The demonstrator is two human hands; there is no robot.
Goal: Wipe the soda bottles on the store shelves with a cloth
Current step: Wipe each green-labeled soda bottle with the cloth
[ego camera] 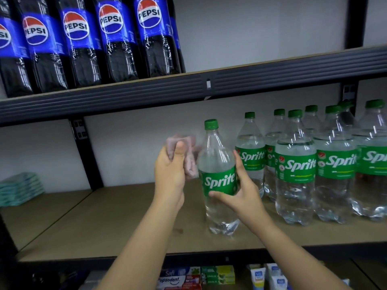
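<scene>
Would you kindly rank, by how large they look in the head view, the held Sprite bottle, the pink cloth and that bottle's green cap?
1. Sprite bottle, held by the right hand.
2. Pink cloth, bunched in the left hand, so partly hidden.
3. Green cap, clearly smallest.

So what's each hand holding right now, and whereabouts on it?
The left hand grips a bunched pink cloth. The right hand holds the front Sprite bottle around its green label.
</scene>
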